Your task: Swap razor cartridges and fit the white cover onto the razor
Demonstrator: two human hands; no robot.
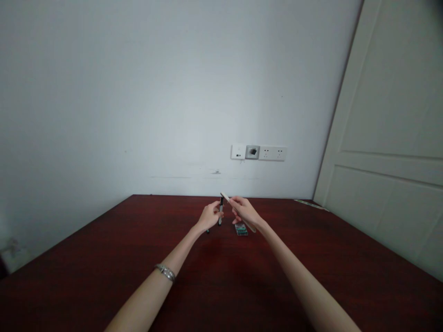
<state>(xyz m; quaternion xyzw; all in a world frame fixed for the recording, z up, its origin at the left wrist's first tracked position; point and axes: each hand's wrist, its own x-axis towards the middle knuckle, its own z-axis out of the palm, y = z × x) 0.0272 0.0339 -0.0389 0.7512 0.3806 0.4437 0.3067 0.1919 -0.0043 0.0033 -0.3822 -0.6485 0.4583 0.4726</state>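
Observation:
My left hand [210, 216] is closed around a slim black-and-pale object [220, 213], shaped like a pen or knife handle, held nearly upright. My right hand [244, 210] pinches a long, pale, narrow stick-like piece [224, 196], which slants up to the left. Its upper end is at the dark top of the upright object; I cannot tell whether they touch. Below my right hand, a small clear case [241, 229] with green contents lies on the table. A small dark green item [208, 231] shows partly beneath my left hand, too small to name.
The dark red wooden table [104, 276] reaches back to a pale wall [173, 92] with sockets [272, 153]. A white panelled door [391, 138] stands at the right. A thin flat strip [310, 204] lies near the table's back right corner.

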